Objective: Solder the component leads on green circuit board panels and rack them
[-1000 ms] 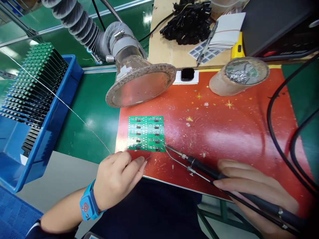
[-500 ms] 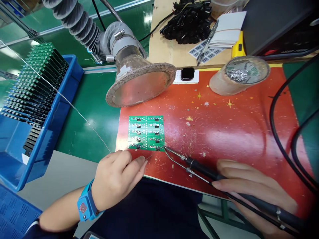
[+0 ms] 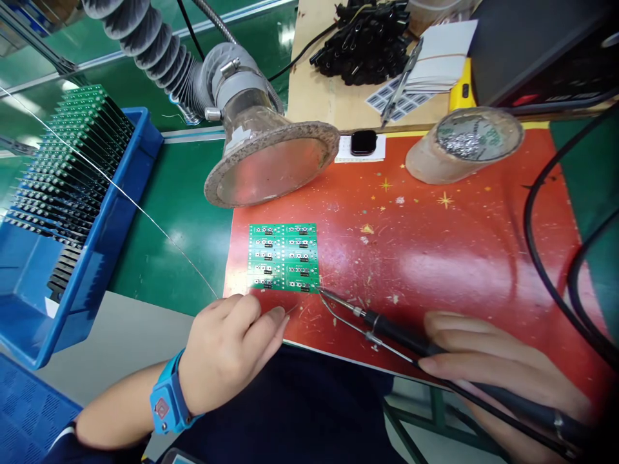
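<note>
Gripping slim black iron [image 3: 394, 330] in right hand [image 3: 498, 364], pinching thin pale wire [image 3: 167, 237] in left hand [image 3: 232, 354]. Pointing metal tip [image 3: 329, 294] at flat green board [image 3: 283, 258], laid just beyond that pinch, by left edge of scuffed, glossy red mat [image 3: 435, 258].

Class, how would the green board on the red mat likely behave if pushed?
The board would probably slide, not tip, lying flat on the glossy mat. It seems stiff: similar boards stand straight in the bin.
</note>
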Motion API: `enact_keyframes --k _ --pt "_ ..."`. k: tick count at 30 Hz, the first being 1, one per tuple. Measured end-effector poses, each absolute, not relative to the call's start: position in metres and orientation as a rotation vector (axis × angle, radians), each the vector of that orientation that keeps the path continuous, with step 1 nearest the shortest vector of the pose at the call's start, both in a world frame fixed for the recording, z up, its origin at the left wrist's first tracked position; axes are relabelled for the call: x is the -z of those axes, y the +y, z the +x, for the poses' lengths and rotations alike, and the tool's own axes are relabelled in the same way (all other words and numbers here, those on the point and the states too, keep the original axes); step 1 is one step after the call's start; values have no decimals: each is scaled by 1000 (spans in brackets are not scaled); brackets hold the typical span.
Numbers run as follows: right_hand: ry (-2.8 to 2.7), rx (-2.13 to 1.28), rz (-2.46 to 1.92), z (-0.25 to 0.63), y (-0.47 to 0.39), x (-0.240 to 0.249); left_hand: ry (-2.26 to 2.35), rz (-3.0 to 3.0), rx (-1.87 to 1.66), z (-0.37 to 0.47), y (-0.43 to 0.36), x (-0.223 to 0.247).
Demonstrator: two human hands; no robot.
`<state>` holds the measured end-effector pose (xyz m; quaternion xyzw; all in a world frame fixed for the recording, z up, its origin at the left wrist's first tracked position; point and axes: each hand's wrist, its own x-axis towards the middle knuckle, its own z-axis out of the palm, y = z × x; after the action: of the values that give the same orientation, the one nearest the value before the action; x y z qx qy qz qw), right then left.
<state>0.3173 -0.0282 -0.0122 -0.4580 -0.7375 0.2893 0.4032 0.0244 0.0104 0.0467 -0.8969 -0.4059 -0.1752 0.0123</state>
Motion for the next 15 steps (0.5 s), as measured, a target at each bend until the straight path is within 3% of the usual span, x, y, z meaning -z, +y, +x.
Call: enact_keyframes --k 15 --pt "-1888 -723 -1037 317 -23 19 -1291 -2810 554 25 12 -41"
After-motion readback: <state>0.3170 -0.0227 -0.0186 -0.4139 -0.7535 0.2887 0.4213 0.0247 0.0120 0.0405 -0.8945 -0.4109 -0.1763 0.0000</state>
